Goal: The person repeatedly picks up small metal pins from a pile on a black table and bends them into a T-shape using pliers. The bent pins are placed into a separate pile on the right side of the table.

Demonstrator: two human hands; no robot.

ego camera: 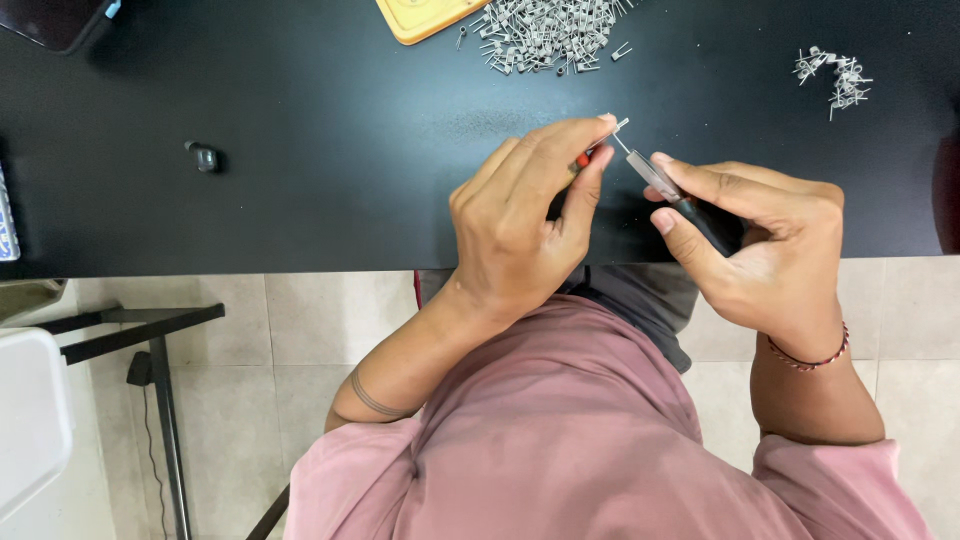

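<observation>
Small metal piece [620,126] pinched under left hand [520,225] fingertips, mostly hidden, shape too small to tell. Tool handle [712,226] buried in right hand [770,250]. Yellow tray [425,17], dark device [55,22] and white container [30,420] cut off by edges.

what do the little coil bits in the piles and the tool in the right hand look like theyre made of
The big pile of coil pieces and the small pile look like bare metal wire: dull silver-grey, thin, with bent legs. The tool in the right hand seems to have a thin bright metal shaft and a clear collar ahead of a black grip, probably plastic or rubber; most of the grip is hidden.
</observation>
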